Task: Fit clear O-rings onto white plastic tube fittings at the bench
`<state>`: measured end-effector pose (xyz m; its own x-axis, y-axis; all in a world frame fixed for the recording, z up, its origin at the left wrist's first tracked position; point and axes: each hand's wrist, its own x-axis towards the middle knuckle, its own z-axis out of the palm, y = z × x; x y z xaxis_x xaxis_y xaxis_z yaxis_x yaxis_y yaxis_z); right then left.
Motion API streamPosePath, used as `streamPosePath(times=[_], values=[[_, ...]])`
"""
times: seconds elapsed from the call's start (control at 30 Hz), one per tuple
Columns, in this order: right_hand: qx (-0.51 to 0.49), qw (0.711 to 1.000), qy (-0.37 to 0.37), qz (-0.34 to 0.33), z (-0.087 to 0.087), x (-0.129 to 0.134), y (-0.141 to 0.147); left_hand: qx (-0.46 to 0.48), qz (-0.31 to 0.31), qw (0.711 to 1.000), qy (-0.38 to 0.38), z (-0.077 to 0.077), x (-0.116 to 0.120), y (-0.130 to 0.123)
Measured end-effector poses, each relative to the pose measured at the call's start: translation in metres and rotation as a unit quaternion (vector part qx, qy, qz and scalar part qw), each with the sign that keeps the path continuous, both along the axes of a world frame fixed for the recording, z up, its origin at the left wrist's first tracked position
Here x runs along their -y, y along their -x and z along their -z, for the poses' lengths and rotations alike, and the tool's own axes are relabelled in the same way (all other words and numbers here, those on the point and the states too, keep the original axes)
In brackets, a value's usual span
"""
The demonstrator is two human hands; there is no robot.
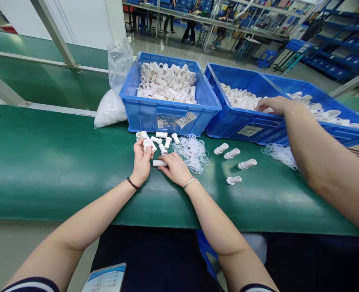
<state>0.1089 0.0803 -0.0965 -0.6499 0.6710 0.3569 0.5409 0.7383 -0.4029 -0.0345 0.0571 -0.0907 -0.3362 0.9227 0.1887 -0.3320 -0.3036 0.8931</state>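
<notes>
My left hand (pixel 142 164) is closed around a white plastic pipe fitting (pixel 147 144) with a wider collar, held just above the green table. Beside it, my right hand (pixel 177 168) has thumb and fingers at the right end of a white plastic tube (pixel 158 163), which lies level at the table surface. Several more white fittings (pixel 162 134) are scattered just beyond both hands, some upright and some on their sides. A heap of thin, clear rings (pixel 193 153) lies against the far side of my right hand.
Blue bins (pixel 170 115) full of white fittings line the table's (pixel 45 162) far side. A clear bag (pixel 110 107) stands left of them. At right, a co-worker's arm (pixel 316 142) reaches into a bin (pixel 249 121), near separate fittings (pixel 247 164) and more rings (pixel 281 155).
</notes>
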Motion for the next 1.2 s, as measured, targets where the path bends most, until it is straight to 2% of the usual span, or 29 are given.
streamPosePath(times=[0.1, 0.23, 0.33, 0.43, 0.57, 0.73, 0.83, 0.9, 0.97, 1.07, 1.2], values=[[-0.072, 0.997, -0.008, 0.012, 0.002, -0.005, -0.005, -0.028, 0.055, 0.998, 0.006, -0.005, 0.012, -0.007], [-0.107, 0.992, -0.016, 0.072, -0.004, -0.016, -0.016, -0.052, 0.124, 0.99, 0.042, 0.002, 0.02, -0.018], [-0.099, 0.99, -0.027, 0.098, -0.007, -0.024, -0.017, -0.062, 0.112, 0.989, 0.072, 0.011, 0.015, -0.02], [-0.033, 0.996, -0.043, 0.076, -0.005, -0.03, -0.009, -0.073, 0.087, 0.989, 0.092, 0.017, 0.009, -0.018], [0.032, 0.996, -0.037, 0.075, 0.0, -0.033, 0.001, -0.122, 0.085, 0.985, 0.084, 0.02, 0.007, -0.015], [-0.024, 0.993, -0.025, 0.109, 0.002, -0.034, 0.0, -0.154, 0.076, 0.982, 0.081, 0.023, 0.006, -0.014], [-0.166, 0.973, 0.024, 0.159, -0.003, -0.033, -0.009, -0.174, 0.076, 0.979, 0.076, 0.022, 0.006, -0.013], [-0.273, 0.941, 0.104, 0.171, -0.009, -0.03, -0.017, -0.185, 0.079, 0.977, 0.073, 0.02, 0.006, -0.013], [-0.339, 0.908, 0.192, 0.153, -0.016, -0.026, -0.026, -0.198, 0.081, 0.974, 0.071, 0.016, 0.008, -0.012], [-0.356, 0.888, 0.266, 0.12, -0.026, -0.021, -0.036, -0.226, 0.087, 0.968, 0.067, 0.01, 0.011, -0.013], [-0.297, 0.911, 0.261, 0.121, -0.031, -0.019, -0.037, -0.273, 0.1, 0.955, 0.054, 0.007, 0.012, -0.013]])
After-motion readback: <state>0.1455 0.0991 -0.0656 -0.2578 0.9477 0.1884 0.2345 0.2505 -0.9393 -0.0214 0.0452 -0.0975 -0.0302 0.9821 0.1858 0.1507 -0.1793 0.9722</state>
